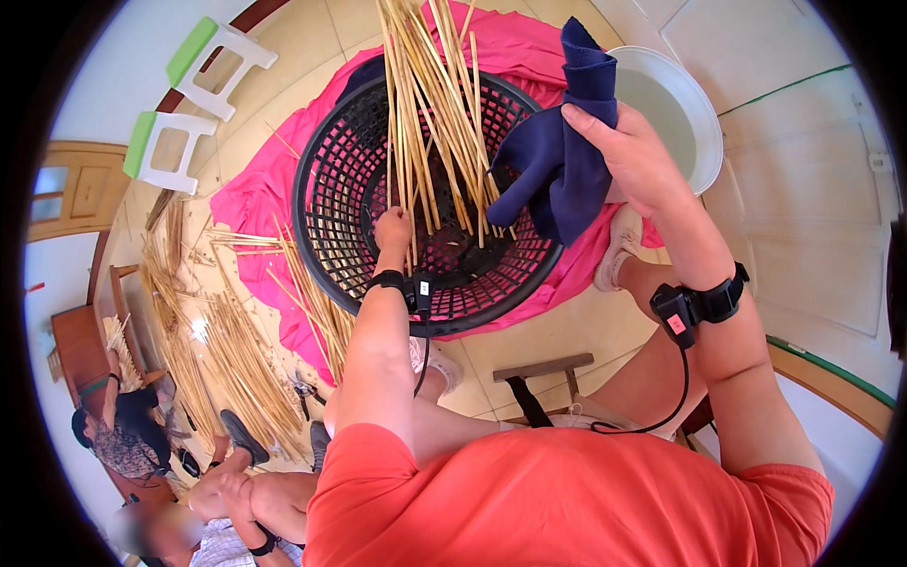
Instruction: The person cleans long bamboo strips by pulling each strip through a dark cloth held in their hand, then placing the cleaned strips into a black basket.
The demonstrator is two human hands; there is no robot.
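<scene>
My right hand (635, 159) grips a folded dark blue cloth (565, 170), thumb on top, at the right rim of a black plastic mesh basket (333, 180). Down inside the basket my left hand (393, 230) is closed around the lower end of a thin tan stalk. Beside it, a loose bundle of long straw-coloured stalks (430, 113) leans in the basket and reaches out past its far rim. The fingertips of my left hand are partly hidden.
Pink cloth (250, 203) lies beneath the basket. A white basin of water (666, 113) stands to the right. More stalks (241, 354) cover the floor at left, near two green-and-white stools (175, 151). Two other people sit at lower left. A low wooden stool (543, 367) is below the basket.
</scene>
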